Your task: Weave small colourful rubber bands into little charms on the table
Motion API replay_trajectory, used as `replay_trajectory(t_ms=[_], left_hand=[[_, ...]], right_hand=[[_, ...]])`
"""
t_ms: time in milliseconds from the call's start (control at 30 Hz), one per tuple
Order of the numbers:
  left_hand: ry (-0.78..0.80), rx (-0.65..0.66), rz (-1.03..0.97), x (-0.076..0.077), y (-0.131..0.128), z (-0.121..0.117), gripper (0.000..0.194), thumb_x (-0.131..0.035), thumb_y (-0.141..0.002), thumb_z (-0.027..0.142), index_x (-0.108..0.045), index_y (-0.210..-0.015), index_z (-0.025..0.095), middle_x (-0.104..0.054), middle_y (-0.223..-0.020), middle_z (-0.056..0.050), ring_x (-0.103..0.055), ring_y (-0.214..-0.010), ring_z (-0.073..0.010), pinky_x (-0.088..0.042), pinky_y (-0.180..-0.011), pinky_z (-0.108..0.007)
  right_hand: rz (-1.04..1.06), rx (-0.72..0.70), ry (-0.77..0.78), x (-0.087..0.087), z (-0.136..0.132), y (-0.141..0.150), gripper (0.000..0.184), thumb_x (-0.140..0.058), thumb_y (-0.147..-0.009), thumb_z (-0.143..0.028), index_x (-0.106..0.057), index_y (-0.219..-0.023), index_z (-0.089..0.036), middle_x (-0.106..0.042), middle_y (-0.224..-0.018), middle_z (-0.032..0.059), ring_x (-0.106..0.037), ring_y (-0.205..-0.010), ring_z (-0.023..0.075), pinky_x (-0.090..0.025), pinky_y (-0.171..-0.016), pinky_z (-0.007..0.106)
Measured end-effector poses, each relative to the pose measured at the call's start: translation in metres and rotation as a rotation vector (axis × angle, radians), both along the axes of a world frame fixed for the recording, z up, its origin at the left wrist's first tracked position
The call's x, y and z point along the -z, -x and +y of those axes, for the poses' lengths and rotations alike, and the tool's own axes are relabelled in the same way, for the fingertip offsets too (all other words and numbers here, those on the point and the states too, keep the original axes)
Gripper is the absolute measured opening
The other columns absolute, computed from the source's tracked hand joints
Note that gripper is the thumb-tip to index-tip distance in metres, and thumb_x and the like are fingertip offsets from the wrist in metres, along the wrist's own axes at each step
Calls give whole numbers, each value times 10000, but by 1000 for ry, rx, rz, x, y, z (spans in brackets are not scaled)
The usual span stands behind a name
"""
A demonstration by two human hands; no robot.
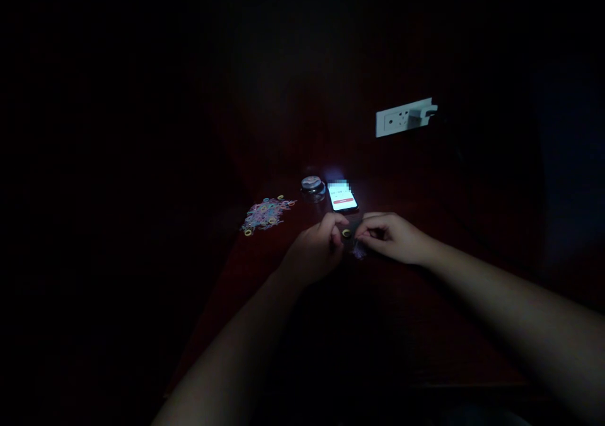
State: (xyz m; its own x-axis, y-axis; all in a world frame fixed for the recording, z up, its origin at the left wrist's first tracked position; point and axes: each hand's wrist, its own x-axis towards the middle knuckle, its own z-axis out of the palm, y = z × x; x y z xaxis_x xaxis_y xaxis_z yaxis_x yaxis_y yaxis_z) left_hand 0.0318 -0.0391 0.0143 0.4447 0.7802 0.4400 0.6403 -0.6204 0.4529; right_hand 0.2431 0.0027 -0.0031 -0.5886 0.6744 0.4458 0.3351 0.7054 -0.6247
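Observation:
My left hand (316,249) rests low over the dark table, index finger stretched out and the others curled, with nothing visible in it. Just right of its fingertips lies a yellow elastic band (346,232). From the other side my right hand (392,238) comes in with thumb and fingertips pinched together; whatever is between them is too small and dim to make out. Under those fingertips is a small heap of pale purplish bands (359,251). A larger pile of multicoloured elastic bands (267,214) is spread out farther left.
A lit phone (344,199) lies just beyond my hands. Beside it stands a clear round jar (314,189) with a patterned lid. On the wall at the back right is a white socket panel (397,120) with a plug in it. The surroundings are very dark.

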Motion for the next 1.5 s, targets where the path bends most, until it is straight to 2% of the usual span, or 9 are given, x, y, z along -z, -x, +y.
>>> replay_trajectory(t_ms=[233,400,567,700,833,933,1100,1300,1500], left_hand=[[-64,-44,24,-1,4,0,366,-585,-752,128,-508,-1098,220,-601,-868,-6,-559,-752,-136,-435,-677,-255],[-86,-45,117,2,8,5,67,-597,-819,259,-621,-852,207,-626,-818,-13,-554,-698,-130,-410,-622,-252],[-132,-247,123,-2,21,17,209,-492,-893,268,-660,-789,199,-653,-789,-31,-590,-755,-158,-439,-711,-269],[-83,-301,142,-3,32,24,184,-518,-862,236,-686,-803,188,-676,-796,-38,-601,-756,-169,-451,-709,-276],[-55,-228,148,0,31,23,146,-559,-839,242,-693,-798,199,-667,-772,-25,-574,-669,-141,-442,-641,-261],[-83,-103,123,3,24,19,140,-603,-827,268,-704,-910,219,-673,-827,-20,-567,-664,-125,-448,-640,-252],[-89,45,86,4,16,14,330,-703,-759,345,-677,-1070,237,-689,-938,-31,-596,-738,-138,-471,-679,-260],[-110,51,120,6,12,14,162,-608,-848,315,-716,-935,231,-699,-826,-11,-576,-655,-109,-448,-639,-244],[-135,59,113,6,10,11,198,-635,-827,339,-703,-963,212,-690,-835,-16,-565,-652,-105,-432,-612,-234]], right_hand=[[4,-16,-4,2,1,-2,217,-567,-854,-345,-700,-811,-178,-555,-709,19,-506,-640,128,-392,-588,250],[6,-1,12,3,2,-2,215,-572,-853,-339,-697,-813,-168,-563,-719,21,-500,-625,117,-388,-579,243],[21,8,45,1,2,-4,213,-573,-848,-341,-678,-805,-161,-578,-732,30,-502,-615,122,-387,-564,246],[3,11,43,2,4,-5,220,-557,-858,-344,-657,-792,-160,-576,-736,29,-505,-622,124,-390,-566,242],[-7,7,34,2,4,-5,229,-548,-863,-347,-640,-768,-160,-575,-739,27,-510,-624,122,-392,-568,240],[-2,-1,27,0,2,-4,237,-550,-861,-352,-640,-753,-162,-575,-724,24,-504,-613,120,-383,-565,244],[-2,-5,7,-1,-1,-1,236,-554,-861,-350,-655,-755,-165,-568,-713,21,-502,-618,122,-380,-569,244],[-5,-10,14,0,-1,-1,230,-543,-875,-340,-661,-787,-163,-575,-724,22,-506,-627,121,-385,-582,247],[-12,-5,8,-1,-3,0,218,-541,-876,-315,-657,-784,-154,-560,-721,21,-503,-629,120,-378,-577,242]])
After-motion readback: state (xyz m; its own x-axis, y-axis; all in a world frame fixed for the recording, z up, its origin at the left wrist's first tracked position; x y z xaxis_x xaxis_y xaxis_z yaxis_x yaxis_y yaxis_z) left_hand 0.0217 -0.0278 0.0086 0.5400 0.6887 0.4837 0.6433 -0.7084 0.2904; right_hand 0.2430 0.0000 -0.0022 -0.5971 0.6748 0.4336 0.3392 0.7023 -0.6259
